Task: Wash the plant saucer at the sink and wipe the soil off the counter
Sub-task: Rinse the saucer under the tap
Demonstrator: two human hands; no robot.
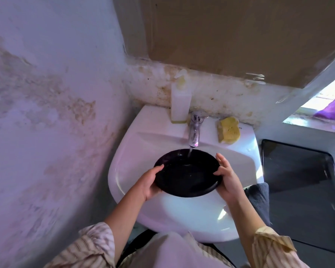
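A round black plant saucer is held level over the white sink, under the chrome tap. A thin stream of water runs from the tap onto the saucer's far side. My left hand grips the saucer's left rim, thumb on top and fingers underneath. My right hand holds the right rim, thumb over the edge and fingers along the outside.
A yellow sponge lies on the sink ledge right of the tap. A white soap bottle stands behind the tap. A dark grey cloth lies at the sink's right edge, beside a dark counter. A stained wall closes in on the left.
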